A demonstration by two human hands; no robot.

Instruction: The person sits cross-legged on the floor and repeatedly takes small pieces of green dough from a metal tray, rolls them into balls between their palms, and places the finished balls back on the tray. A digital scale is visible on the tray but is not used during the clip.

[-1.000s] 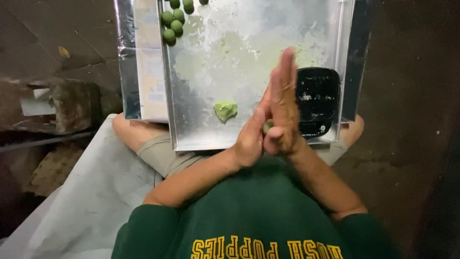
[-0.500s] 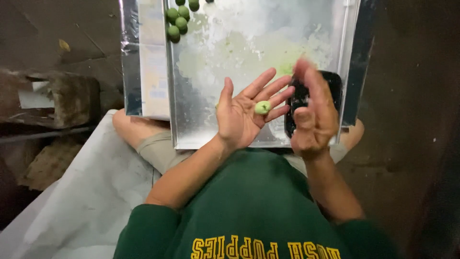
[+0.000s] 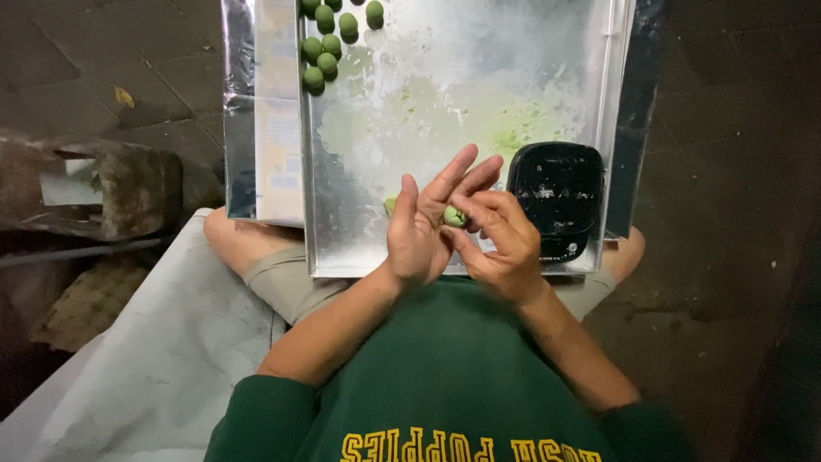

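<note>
Both hands (image 3: 462, 227) pinch green dough ball (image 3: 453, 216) | tray's near edge (image 3: 359, 269) | black scale (image 3: 556, 201) beside

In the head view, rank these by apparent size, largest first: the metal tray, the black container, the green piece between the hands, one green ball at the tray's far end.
1. metal tray
2. black container
3. green piece and one green ball: too alike, fingers partly cover the piece.
</note>
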